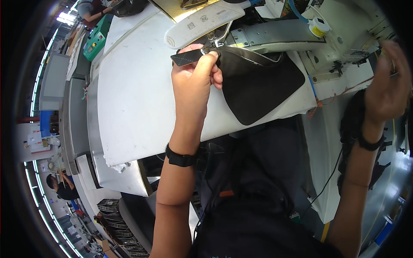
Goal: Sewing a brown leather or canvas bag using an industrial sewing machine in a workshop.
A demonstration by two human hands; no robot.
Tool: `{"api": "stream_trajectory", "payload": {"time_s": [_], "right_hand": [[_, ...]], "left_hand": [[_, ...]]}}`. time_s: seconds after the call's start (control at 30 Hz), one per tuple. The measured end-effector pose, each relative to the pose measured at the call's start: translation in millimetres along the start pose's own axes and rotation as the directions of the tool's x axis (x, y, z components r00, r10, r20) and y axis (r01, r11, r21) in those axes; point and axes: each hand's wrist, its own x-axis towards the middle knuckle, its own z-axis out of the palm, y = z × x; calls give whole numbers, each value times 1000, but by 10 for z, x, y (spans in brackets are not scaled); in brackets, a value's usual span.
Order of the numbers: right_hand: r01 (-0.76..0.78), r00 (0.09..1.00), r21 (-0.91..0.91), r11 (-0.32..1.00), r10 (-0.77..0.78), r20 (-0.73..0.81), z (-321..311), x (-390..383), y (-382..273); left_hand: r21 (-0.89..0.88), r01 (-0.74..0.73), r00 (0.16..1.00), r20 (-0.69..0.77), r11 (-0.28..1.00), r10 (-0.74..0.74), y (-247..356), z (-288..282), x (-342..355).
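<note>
My left hand (195,71) is closed on the edge of a dark zippered pouch (254,86), beside the sewing machine's needle area. A flat black tag (187,57) sticks out to the left from between its thumb and fingers. The pouch lies flat on the white work table, and its metal zipper (254,53) curves along the upper edge. My right hand (387,84) is raised at the far right, next to the sewing machine body (344,34). Its fingers are stretched up and somewhat blurred, with thumb and fingers apart; I see nothing held.
A long white lamp-like bar (204,25) hangs over the machine's metal arm (275,34). The white table (137,99) spreads to the left. A green box with buttons (95,38) stands at the far left. Other people (64,185) are at the left edge.
</note>
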Motion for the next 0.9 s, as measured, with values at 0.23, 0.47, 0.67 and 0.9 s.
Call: {"api": "stream_trajectory", "payload": {"time_s": [0.23, 0.47, 0.67, 0.9], "right_hand": [[-335, 925, 478, 812, 187, 330, 1170, -297, -979], [-413, 877, 499, 762, 184, 445, 1568, -184, -1098], [-423, 876, 484, 766, 210, 434, 1582, -175, -1126], [-476, 848, 507, 718, 223, 480, 1603, -136, -1092]], "left_hand": [[26, 43, 999, 17, 999, -43, 44, 3, 16], [45, 42, 999, 10, 998, -42, 78, 47, -29], [61, 69, 998, -2, 996, -69, 124, 80, -11], [66, 99, 993, 58, 993, -103, 136, 13, 27]]}}
